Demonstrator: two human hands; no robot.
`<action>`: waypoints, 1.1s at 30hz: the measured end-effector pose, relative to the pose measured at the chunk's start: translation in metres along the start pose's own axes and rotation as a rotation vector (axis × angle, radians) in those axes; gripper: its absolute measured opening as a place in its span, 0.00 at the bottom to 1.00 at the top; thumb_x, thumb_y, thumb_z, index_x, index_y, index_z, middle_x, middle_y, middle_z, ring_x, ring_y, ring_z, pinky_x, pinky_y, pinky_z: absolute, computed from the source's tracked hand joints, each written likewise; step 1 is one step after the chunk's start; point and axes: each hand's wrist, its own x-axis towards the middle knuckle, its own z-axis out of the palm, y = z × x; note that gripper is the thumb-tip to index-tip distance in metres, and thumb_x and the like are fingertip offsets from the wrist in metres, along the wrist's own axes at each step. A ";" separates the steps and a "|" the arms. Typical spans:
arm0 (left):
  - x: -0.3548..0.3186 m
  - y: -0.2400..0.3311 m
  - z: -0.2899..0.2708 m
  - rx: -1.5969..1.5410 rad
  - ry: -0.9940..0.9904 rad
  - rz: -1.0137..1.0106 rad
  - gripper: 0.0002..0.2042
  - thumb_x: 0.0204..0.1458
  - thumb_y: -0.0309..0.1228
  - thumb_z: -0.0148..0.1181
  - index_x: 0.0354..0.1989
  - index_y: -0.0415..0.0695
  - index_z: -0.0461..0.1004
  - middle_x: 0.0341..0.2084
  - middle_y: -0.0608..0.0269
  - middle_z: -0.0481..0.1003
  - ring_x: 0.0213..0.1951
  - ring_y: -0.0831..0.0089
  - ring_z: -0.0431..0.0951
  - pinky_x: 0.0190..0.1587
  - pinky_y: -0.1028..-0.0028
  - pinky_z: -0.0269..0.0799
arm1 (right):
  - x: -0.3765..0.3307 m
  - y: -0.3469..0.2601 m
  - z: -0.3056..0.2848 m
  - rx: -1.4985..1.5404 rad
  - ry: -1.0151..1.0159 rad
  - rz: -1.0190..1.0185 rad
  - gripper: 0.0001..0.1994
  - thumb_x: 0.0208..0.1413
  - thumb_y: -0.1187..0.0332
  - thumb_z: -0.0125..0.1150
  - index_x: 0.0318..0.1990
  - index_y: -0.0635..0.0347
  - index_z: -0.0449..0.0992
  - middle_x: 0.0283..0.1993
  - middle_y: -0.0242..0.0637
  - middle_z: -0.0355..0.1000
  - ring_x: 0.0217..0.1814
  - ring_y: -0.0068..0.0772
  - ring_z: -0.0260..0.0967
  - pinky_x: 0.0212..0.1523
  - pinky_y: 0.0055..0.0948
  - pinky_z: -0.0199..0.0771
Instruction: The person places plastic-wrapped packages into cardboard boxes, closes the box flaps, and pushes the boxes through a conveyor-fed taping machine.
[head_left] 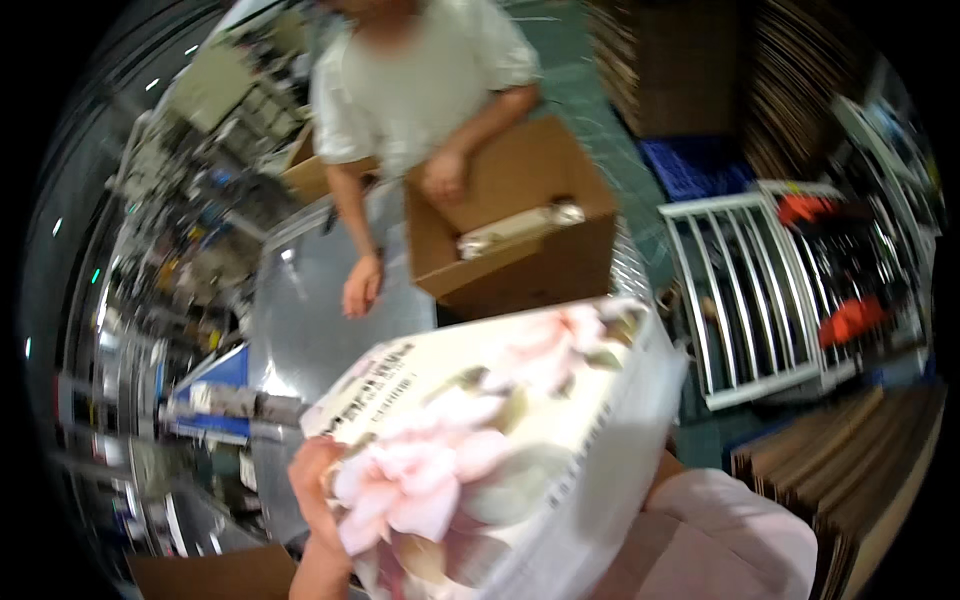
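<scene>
A large cream package (440, 450) with pink flowers printed on it fills the lower middle of the view, tilted and blurred by motion. Its right side (610, 460) looks pale and shiny, like clear plastic wrap. My left hand (318, 490) is closed on the package's left edge. On the other side, my right arm in a pale pink sleeve (720, 530) reaches behind the package, which hides my right hand and its fingers. Just beyond the package stands an open cardboard box (540, 270) with a pale, long item (520, 228) inside.
Across the metal table (310, 330), a person in a white shirt (420, 90) rests one hand on the box. White metal racks (735, 290) stand to the right. Stacked cardboard sheets (850, 470) lie at the lower right, with more at the back. Cluttered equipment (210, 230) lines the left.
</scene>
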 end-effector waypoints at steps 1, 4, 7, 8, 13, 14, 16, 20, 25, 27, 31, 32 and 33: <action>0.009 0.014 0.025 -0.139 -0.095 0.038 0.25 0.25 0.38 0.70 0.40 0.51 0.76 0.40 0.49 0.64 0.41 0.52 0.66 0.42 0.58 0.64 | -0.002 0.003 -0.001 0.024 -0.008 0.008 0.41 0.46 0.55 0.57 0.63 0.69 0.48 0.67 0.55 0.45 0.70 0.52 0.39 0.68 0.42 0.40; 0.034 0.054 0.084 -0.325 -0.336 0.162 0.29 0.22 0.32 0.68 0.43 0.55 0.75 0.41 0.47 0.64 0.42 0.51 0.65 0.43 0.55 0.62 | -0.015 0.011 -0.005 0.112 -0.019 0.022 0.39 0.46 0.56 0.56 0.62 0.69 0.50 0.66 0.55 0.48 0.69 0.52 0.41 0.67 0.42 0.43; 0.022 0.053 0.183 -0.183 -0.497 0.240 0.28 0.30 0.29 0.64 0.48 0.59 0.73 0.42 0.45 0.64 0.45 0.51 0.64 0.45 0.54 0.59 | -0.024 0.022 -0.008 0.174 -0.044 0.040 0.37 0.47 0.57 0.56 0.61 0.68 0.53 0.65 0.55 0.50 0.68 0.53 0.44 0.66 0.42 0.46; 0.010 0.047 0.229 -0.173 -0.401 0.271 0.27 0.35 0.27 0.60 0.50 0.61 0.72 0.44 0.45 0.63 0.47 0.51 0.64 0.48 0.52 0.57 | -0.023 0.023 -0.009 0.187 -0.058 0.036 0.36 0.47 0.57 0.55 0.61 0.68 0.53 0.64 0.55 0.50 0.67 0.53 0.45 0.66 0.42 0.47; -0.042 0.048 0.360 0.088 -0.682 0.136 0.32 0.49 0.22 0.49 0.60 0.74 0.58 0.61 0.46 0.51 0.63 0.51 0.52 0.56 0.34 0.44 | -0.010 0.020 -0.027 0.175 -0.206 0.012 0.32 0.48 0.59 0.54 0.59 0.68 0.57 0.62 0.55 0.54 0.65 0.54 0.49 0.64 0.42 0.51; -0.048 0.044 0.371 0.174 -0.731 0.081 0.33 0.51 0.23 0.48 0.62 0.76 0.53 0.64 0.50 0.47 0.65 0.51 0.48 0.55 0.32 0.46 | -0.007 0.023 -0.031 0.138 -0.220 0.016 0.32 0.48 0.59 0.54 0.59 0.68 0.58 0.62 0.55 0.55 0.65 0.54 0.50 0.64 0.42 0.52; -0.044 0.029 0.396 0.071 -1.007 -0.161 0.30 0.53 0.27 0.49 0.63 0.73 0.52 0.65 0.54 0.48 0.65 0.53 0.49 0.53 0.32 0.51 | -0.001 0.024 -0.029 -0.061 -0.181 0.067 0.26 0.52 0.58 0.52 0.57 0.63 0.64 0.60 0.49 0.60 0.62 0.49 0.56 0.61 0.39 0.59; -0.044 -0.035 0.379 0.113 -1.608 -0.536 0.26 0.49 0.46 0.57 0.56 0.49 0.68 0.57 0.59 0.65 0.57 0.50 0.64 0.54 0.37 0.55 | 0.007 0.007 -0.042 0.283 0.344 0.148 0.19 0.49 0.75 0.44 0.51 0.62 0.68 0.55 0.51 0.64 0.55 0.48 0.64 0.55 0.39 0.65; -0.019 -0.009 0.265 -0.307 -1.041 -0.514 0.17 0.50 0.37 0.52 0.48 0.48 0.71 0.44 0.54 0.72 0.46 0.54 0.72 0.47 0.53 0.67 | -0.019 0.007 -0.047 -0.035 -0.096 0.307 0.44 0.50 0.47 0.54 0.67 0.61 0.41 0.71 0.52 0.35 0.72 0.52 0.33 0.69 0.43 0.35; -0.005 -0.003 0.181 -0.430 -0.577 -0.452 0.15 0.51 0.33 0.49 0.48 0.47 0.71 0.40 0.51 0.74 0.45 0.54 0.73 0.47 0.59 0.68 | -0.008 0.035 -0.022 -0.305 -0.124 0.323 0.54 0.44 0.38 0.56 0.69 0.52 0.30 0.72 0.47 0.32 0.73 0.53 0.27 0.69 0.49 0.34; -0.126 -0.051 0.075 -0.447 0.127 -0.814 0.17 0.50 0.31 0.53 0.50 0.45 0.70 0.43 0.53 0.73 0.48 0.59 0.70 0.53 0.62 0.64 | 0.028 0.058 0.012 -0.421 -0.037 0.371 0.44 0.48 0.42 0.56 0.68 0.49 0.44 0.68 0.53 0.42 0.66 0.51 0.46 0.56 0.50 0.58; -0.167 -0.062 0.045 -0.331 0.328 -0.939 0.16 0.50 0.31 0.53 0.48 0.44 0.71 0.42 0.53 0.74 0.46 0.61 0.72 0.51 0.65 0.66 | 0.044 0.073 0.019 -0.401 -0.006 0.401 0.42 0.49 0.42 0.56 0.66 0.49 0.46 0.66 0.52 0.44 0.65 0.50 0.47 0.54 0.49 0.58; -0.212 -0.065 0.015 -0.309 0.450 -1.190 0.17 0.49 0.30 0.55 0.48 0.42 0.71 0.40 0.52 0.74 0.43 0.62 0.74 0.48 0.68 0.68 | 0.053 0.077 0.024 -0.371 -0.024 0.390 0.40 0.49 0.43 0.55 0.65 0.49 0.47 0.65 0.51 0.45 0.63 0.49 0.48 0.53 0.49 0.58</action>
